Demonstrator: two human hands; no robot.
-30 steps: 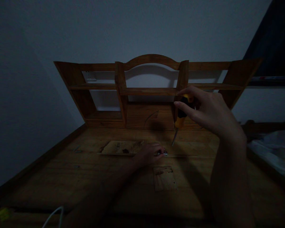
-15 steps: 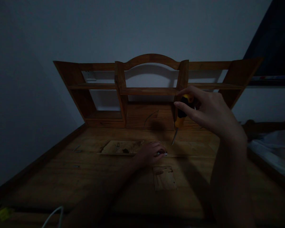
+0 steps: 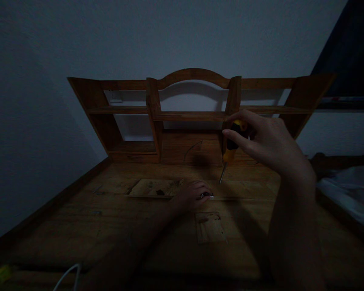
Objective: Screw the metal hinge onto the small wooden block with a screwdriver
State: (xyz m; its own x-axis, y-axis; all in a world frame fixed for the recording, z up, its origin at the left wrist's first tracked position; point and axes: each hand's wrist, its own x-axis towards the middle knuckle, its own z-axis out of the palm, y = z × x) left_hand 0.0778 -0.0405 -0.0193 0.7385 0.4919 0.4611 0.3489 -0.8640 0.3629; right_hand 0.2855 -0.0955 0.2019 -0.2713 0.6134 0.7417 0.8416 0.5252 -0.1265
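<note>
Barely anything has moved since the earlier frame: the tip of the screwdriver (image 3: 229,155) sits a touch higher, while both hands look almost unchanged. Taking the view as a dial with twelve at the top, the right hand (image 3: 269,141) is at three o'clock, thumb and fingers closed about the yellow-and-black handle. From there the shaft slants down toward seven o'clock, its tip apart from the small metal piece (image 3: 211,196). That piece lies near five o'clock, at the fingertips of the left hand (image 3: 191,196), which is low over the desk (image 3: 79,230) and appears to pinch it; the fingers hide most of it.

Around them, a strip of wood (image 3: 145,189) with dark, broken patches lies at seven o'clock, a square patch of wood (image 3: 209,232) at five, and a shelf unit (image 3: 189,116) stands toward twelve.

As for handling, the screwdriver is probably light and stiff, its dark band likely grippier than the yellow plastic; the thick handle is the place to hold it, rather than the thin shaft. The metal piece looks hard and shiny, so likely rigid and a bit slippery, best pinched by its edges.

No brand, label or writing can be read on either; the light is too dim.
</note>
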